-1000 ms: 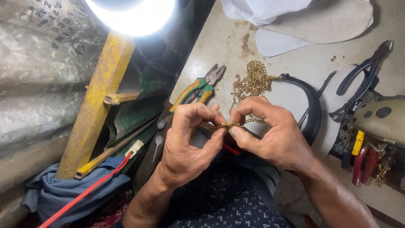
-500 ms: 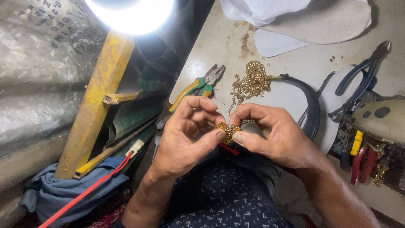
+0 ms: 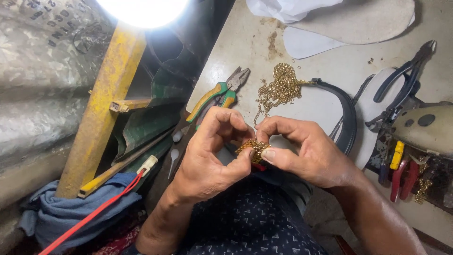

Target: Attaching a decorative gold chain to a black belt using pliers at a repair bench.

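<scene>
- Two hands close together, left hand [image 3: 212,158] and right hand [image 3: 309,153], both pinching one small bunch of gold chain [image 3: 254,148].
- Held right between the fingertips, above the lap, equally near both.
- More gold chain piled [image 3: 279,89] further off on the tabletop [image 3: 325,71], past the pliers [image 3: 219,92].

The little gold chain piece [image 3: 253,150] is mostly hidden. The left hand [image 3: 210,158] and the right hand [image 3: 306,153] cover it from both sides, so its full shape cannot be seen. Something small and red [image 3: 258,166] peeks out just under it, too covered to tell what it is.

At 12 o'clock the lamp [image 3: 141,9] is so bright it is only a white glow, and the top edge cuts it off. At 1 o'clock the white cloth [image 3: 288,8] runs off the top too. At 3 o'clock the tools [image 3: 401,165] sit in a dark heap, hard to tell apart. At 5 o'clock the right arm leaves at the bottom edge.
</scene>
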